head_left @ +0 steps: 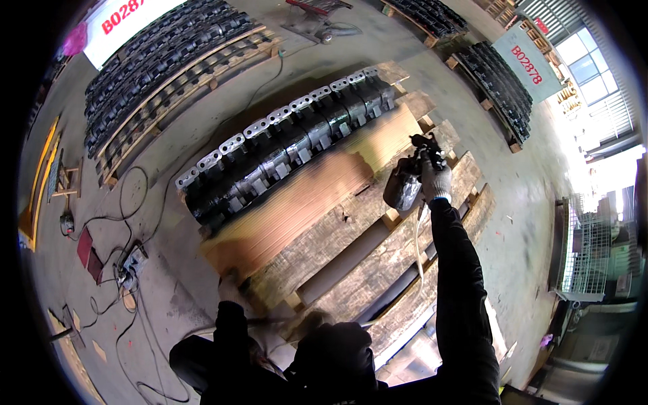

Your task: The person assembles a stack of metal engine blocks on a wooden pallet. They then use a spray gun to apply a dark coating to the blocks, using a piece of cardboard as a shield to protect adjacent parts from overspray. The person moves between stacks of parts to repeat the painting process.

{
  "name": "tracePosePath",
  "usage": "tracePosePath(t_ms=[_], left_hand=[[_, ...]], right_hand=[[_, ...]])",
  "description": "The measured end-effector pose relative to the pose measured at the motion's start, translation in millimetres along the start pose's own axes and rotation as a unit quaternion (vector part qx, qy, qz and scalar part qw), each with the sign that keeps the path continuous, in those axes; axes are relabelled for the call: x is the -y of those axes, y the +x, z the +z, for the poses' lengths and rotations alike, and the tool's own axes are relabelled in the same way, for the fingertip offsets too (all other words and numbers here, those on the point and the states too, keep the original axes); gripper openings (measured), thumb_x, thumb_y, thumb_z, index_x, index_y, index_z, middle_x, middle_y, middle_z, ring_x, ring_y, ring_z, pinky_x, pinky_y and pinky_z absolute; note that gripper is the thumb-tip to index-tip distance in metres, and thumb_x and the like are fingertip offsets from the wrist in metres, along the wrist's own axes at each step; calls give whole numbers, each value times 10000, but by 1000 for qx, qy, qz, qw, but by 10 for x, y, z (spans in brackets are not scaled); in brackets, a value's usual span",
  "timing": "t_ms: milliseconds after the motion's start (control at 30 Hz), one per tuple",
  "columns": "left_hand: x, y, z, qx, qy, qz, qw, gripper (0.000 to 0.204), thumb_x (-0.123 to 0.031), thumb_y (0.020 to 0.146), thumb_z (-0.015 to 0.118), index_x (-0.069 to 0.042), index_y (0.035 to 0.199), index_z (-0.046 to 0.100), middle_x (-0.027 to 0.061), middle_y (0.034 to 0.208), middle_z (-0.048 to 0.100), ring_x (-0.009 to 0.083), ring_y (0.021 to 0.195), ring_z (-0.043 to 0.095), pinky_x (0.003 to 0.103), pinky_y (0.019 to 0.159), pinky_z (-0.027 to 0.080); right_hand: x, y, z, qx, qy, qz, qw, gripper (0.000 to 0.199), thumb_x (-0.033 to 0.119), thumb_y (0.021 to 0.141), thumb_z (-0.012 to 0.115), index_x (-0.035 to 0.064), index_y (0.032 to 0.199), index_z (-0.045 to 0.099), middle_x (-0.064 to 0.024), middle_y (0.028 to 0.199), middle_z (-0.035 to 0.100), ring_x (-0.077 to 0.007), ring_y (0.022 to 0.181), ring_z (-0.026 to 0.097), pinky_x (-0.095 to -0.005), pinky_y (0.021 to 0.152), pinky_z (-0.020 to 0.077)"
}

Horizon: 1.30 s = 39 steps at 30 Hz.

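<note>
My right hand (435, 179), in a white glove, grips a paint spray gun (410, 177) with a dark cup, held over the right side of a wooden pallet (351, 229). On the pallet's far half lies a row of metal track links (283, 152), black in the middle with grey unpainted ends. A brown board (304, 196) leans beside the row. My left hand (228, 287) rests at the near left corner of that board, blurred; its fingers are hard to make out. A hose (420, 250) hangs from the gun.
Other pallets of black track links stand at the far left (169, 64) and far right (499, 84), each with a white sign. Cables and small tools (125, 263) lie on the concrete floor at left. A wire-mesh cage (584, 253) stands right.
</note>
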<state>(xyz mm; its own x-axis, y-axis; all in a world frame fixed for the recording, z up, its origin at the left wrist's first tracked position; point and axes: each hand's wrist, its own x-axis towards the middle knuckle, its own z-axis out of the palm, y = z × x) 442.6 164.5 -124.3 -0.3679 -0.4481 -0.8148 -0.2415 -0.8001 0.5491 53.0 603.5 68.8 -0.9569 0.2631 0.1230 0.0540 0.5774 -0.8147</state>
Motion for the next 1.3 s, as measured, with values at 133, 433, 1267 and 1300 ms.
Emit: tracePosePath(t_ms=[133, 433, 1267, 1300], left_hand=[[73, 178, -125, 24, -1, 7, 1000, 287, -134, 960, 525, -134, 1244, 571, 39, 1153, 627, 245, 1028, 612, 425, 843, 559], [-4, 74, -38, 11, 16, 48, 999, 301, -156, 936, 642, -100, 1227, 591, 69, 1136, 623, 254, 987, 633, 410, 745, 583], [70, 239, -62, 44, 33, 57, 997, 289, -175, 942, 656, -41, 1195, 614, 90, 1097, 640, 248, 911, 631, 423, 781, 581], [53, 55, 127, 39, 9, 30, 999, 292, -162, 938, 659, -42, 1201, 613, 83, 1103, 640, 241, 920, 624, 415, 801, 570]], right_hand=[[-13, -195, 6, 37, 157, -65, 985, 299, 249, 957, 664, 0, 1117, 702, -19, 887, 710, -97, 759, 614, -281, 668, 495], [175, -785, -39, 74, 110, 32, 991, 267, 210, 956, 665, -10, 1104, 701, -38, 966, 727, -85, 841, 610, -270, 766, 498], [344, -1256, -99, 54, 52, 10, 997, 308, 214, 924, 703, -4, 1142, 699, -68, 966, 747, -118, 883, 650, -294, 788, 513], [245, -1308, -139, 66, 45, -32, 996, 320, 211, 926, 705, -3, 1163, 693, -65, 982, 745, -116, 888, 641, -295, 794, 512]])
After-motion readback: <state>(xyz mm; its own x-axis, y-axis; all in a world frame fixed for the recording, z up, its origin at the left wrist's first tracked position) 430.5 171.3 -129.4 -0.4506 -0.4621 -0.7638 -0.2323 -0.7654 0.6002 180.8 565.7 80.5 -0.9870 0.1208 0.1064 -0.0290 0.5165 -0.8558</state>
